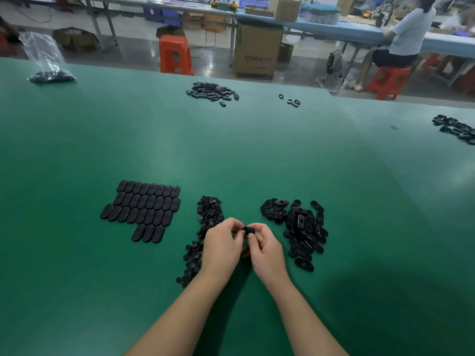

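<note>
1. My left hand angles in from below, fingers curled, pinching the left end of a black oval plastic part.
2. The part is small and rounded, held between both hands just above the green table.
3. My right hand mirrors it, fingertips gripping the right end.

**Views:** one, a wide-angle head camera worn by the person; straight lines bow toward the frame edges.

**Position:** above the near side of the green table, facing forward and down.

**Near range:** both forearms enter from the bottom edge. The left hand, right hand and the black part between them sit close under the lens at lower centre.

**Middle range:** the table top fills the centre of the frame.

**Far range:** the top strip takes in the workshop floor, an orange stool, a cardboard box and a seated person at upper right.
</note>
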Demonstrator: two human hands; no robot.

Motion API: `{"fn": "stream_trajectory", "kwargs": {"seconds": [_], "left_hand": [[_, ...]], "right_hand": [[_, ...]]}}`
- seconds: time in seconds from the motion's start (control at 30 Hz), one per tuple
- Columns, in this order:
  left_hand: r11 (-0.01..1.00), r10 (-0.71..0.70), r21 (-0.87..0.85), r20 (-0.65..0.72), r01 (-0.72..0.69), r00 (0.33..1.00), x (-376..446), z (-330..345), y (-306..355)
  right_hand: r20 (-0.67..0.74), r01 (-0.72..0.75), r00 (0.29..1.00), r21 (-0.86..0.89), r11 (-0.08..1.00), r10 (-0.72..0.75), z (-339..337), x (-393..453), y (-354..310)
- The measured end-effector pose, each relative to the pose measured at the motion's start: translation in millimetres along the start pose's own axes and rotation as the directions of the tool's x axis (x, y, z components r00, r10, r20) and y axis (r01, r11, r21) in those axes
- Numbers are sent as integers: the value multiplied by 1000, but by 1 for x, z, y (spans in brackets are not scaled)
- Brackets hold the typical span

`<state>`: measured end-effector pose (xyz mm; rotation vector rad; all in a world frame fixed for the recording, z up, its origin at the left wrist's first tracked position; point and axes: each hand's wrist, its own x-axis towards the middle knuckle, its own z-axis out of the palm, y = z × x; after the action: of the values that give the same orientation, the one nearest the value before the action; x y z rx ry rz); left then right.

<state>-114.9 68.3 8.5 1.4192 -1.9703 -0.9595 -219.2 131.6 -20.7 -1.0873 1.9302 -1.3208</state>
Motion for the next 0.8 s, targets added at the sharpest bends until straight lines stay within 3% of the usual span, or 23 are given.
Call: {"fn": "stream_trajectory", "kwargs": {"seconds": [0.4, 0.63, 0.8], "left_hand": [[994, 11, 113, -35, -7, 999, 5, -1, 2], [997, -47, -63, 105, 54, 993, 14, -11, -2], [983, -82, -150, 133, 102, 988, 15, -10, -5]], "right_hand": [[24, -19, 1000, 14, 1000, 18, -2, 1, 2], [32, -27, 999, 75, 997, 25, -2, 3, 4], [26, -25, 999, 107, 994, 22, -3, 2, 2]]}}
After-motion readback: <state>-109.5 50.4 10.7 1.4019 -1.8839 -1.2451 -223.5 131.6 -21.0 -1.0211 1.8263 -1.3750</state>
